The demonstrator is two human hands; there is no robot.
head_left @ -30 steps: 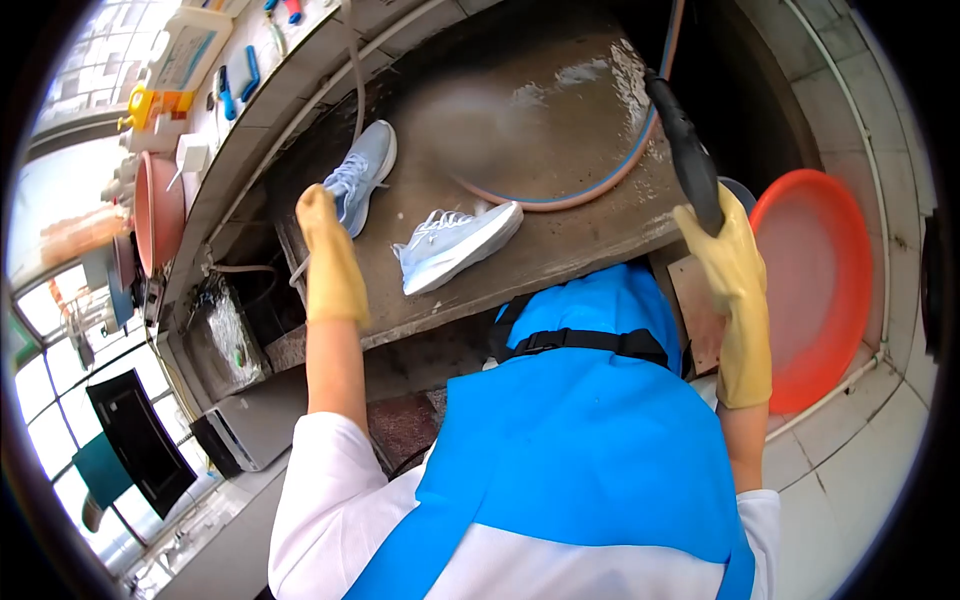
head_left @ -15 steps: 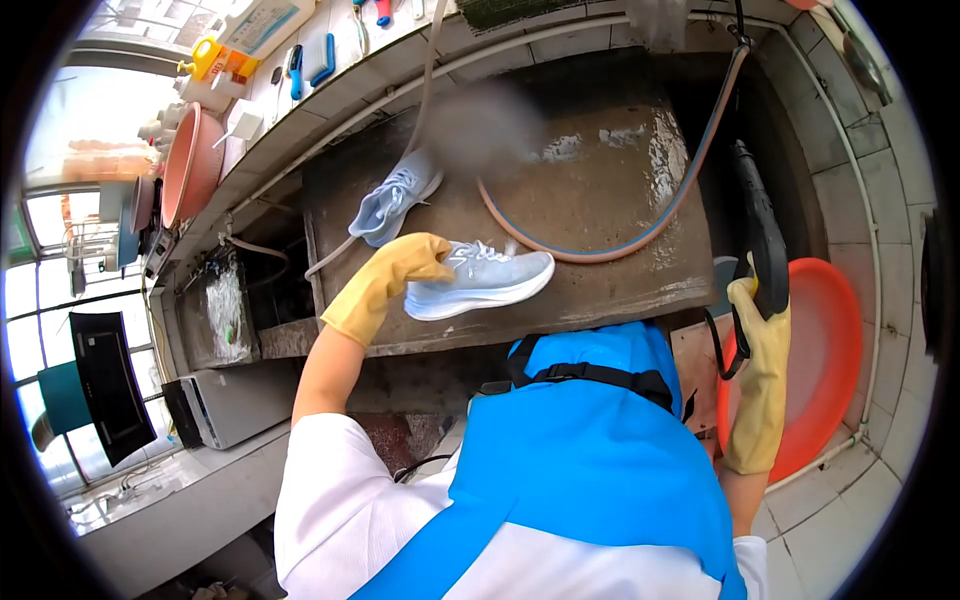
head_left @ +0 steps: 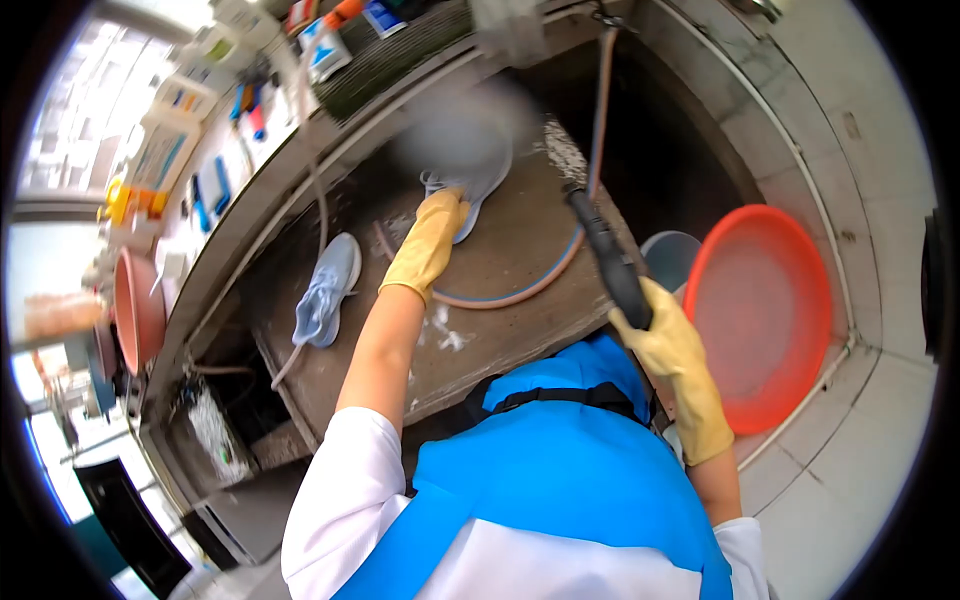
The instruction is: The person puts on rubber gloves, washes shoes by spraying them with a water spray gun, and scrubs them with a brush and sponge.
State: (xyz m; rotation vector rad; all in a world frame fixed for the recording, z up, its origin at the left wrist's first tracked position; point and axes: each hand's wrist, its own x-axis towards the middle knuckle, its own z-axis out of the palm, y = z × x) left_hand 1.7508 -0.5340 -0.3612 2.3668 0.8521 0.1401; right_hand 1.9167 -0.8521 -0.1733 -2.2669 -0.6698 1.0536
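Note:
My left hand (head_left: 432, 235), in a yellow rubber glove, is closed on the heel end of a light blue sneaker (head_left: 485, 188) at the far part of the stone slab (head_left: 510, 262). A blurred grey patch hides part of that shoe. The other sneaker (head_left: 328, 290) lies on the slab's left side, beside a thin hose. My right hand (head_left: 650, 318), gloved too, grips a black spray gun (head_left: 610, 255) over the slab's right edge. A pinkish hose with a blue stripe (head_left: 520, 293) curves across the slab between the two hands.
At the right stand a red basin (head_left: 762, 320) and a grey bucket (head_left: 671, 258). Bottles (head_left: 165, 145), brushes (head_left: 210, 190) and a pink basin (head_left: 138, 310) line the ledge at the left. A dark trough (head_left: 665, 130) lies behind the slab's right side.
My left hand has carried the nearer sneaker away from the slab's front edge to its far part. My right hand has raised the spray gun and turned it towards the slab.

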